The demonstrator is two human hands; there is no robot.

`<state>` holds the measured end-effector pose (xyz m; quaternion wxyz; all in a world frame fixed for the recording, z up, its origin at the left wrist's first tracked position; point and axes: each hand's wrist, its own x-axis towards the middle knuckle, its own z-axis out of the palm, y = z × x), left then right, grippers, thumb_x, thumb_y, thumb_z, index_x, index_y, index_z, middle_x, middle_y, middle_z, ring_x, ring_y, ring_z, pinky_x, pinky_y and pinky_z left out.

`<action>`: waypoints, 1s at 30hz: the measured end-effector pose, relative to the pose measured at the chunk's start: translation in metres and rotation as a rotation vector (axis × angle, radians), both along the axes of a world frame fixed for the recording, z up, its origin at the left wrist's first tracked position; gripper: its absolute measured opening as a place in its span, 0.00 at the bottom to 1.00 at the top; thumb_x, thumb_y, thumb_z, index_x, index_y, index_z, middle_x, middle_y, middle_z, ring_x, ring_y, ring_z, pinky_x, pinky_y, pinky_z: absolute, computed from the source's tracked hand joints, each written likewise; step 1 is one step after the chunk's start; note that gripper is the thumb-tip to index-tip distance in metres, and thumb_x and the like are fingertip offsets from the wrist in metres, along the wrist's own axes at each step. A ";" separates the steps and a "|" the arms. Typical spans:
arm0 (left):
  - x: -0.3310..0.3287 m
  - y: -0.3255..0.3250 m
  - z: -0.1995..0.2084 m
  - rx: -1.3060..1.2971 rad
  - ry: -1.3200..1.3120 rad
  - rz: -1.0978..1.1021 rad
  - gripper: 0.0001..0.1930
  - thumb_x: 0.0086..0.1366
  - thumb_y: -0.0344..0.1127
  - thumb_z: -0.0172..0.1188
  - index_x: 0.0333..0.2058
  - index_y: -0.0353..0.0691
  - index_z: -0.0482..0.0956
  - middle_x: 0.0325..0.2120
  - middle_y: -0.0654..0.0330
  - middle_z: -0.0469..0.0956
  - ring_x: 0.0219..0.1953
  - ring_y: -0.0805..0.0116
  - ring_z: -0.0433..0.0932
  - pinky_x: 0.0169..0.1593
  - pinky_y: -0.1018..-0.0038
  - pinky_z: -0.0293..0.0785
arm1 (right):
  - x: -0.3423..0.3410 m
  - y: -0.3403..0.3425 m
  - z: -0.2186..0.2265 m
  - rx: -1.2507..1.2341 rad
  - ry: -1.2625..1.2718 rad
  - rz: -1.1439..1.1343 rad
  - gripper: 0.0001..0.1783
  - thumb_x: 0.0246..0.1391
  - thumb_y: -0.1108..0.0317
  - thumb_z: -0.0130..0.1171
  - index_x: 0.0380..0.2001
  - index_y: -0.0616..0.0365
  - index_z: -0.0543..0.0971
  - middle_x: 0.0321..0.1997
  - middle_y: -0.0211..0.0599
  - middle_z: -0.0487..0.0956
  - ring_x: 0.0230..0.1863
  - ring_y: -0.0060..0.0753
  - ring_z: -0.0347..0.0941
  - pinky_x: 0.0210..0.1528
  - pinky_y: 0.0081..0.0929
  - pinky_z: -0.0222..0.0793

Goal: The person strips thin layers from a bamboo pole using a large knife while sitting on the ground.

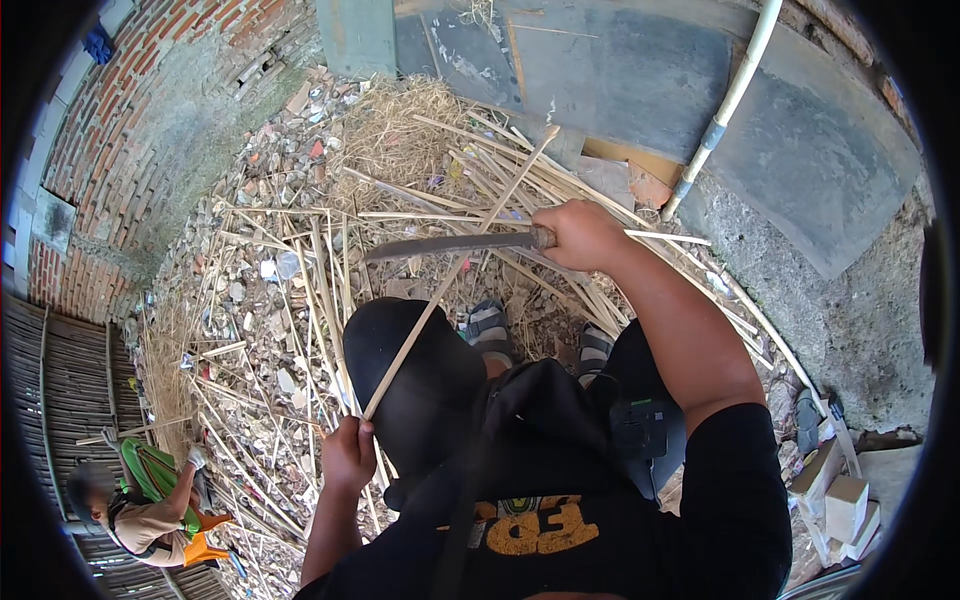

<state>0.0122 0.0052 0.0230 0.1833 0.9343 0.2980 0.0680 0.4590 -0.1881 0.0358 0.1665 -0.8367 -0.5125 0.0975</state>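
In my left hand (347,455) is the lower end of a long, pale bamboo strip (415,335), with the fingers closed round it. The strip slants up and to the right, past my bent black-clothed knee (400,350). My right hand (580,235) grips the handle of a machete (450,244), its dark blade pointing left. Blade and strip cross in the picture; whether they touch, I cannot tell. Beyond my sandalled feet (488,328) lies a loose pile of bamboo strips (540,180).
Rubble (270,270) covers the ground, with dry straw (400,125) heaped on it. A brick wall (130,150) rises at left, grey panels (620,70) and a leaning pole (725,110) at the far side. Another person (150,525) sits at lower left. Pale blocks (845,505) lie at right.
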 end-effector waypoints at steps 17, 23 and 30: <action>-0.013 0.016 0.001 -0.289 -0.001 0.012 0.21 0.76 0.44 0.47 0.26 0.35 0.70 0.13 0.47 0.70 0.18 0.47 0.74 0.25 0.59 0.65 | 0.024 -0.003 -0.003 0.152 0.121 -0.247 0.17 0.50 0.55 0.67 0.39 0.54 0.81 0.32 0.46 0.82 0.38 0.52 0.80 0.41 0.45 0.75; -0.007 0.013 0.006 -0.346 -0.095 0.027 0.21 0.77 0.45 0.46 0.32 0.34 0.76 0.14 0.53 0.70 0.17 0.60 0.71 0.26 0.65 0.66 | -0.001 0.002 0.003 0.050 0.065 -0.070 0.16 0.49 0.57 0.67 0.40 0.51 0.81 0.33 0.46 0.82 0.41 0.53 0.80 0.43 0.48 0.75; -0.004 0.014 0.011 -0.400 -0.034 0.020 0.20 0.77 0.44 0.45 0.35 0.33 0.77 0.15 0.54 0.71 0.19 0.62 0.73 0.27 0.67 0.66 | -0.011 0.006 -0.005 0.078 0.008 0.011 0.14 0.45 0.57 0.68 0.34 0.51 0.80 0.29 0.44 0.81 0.37 0.53 0.79 0.39 0.48 0.74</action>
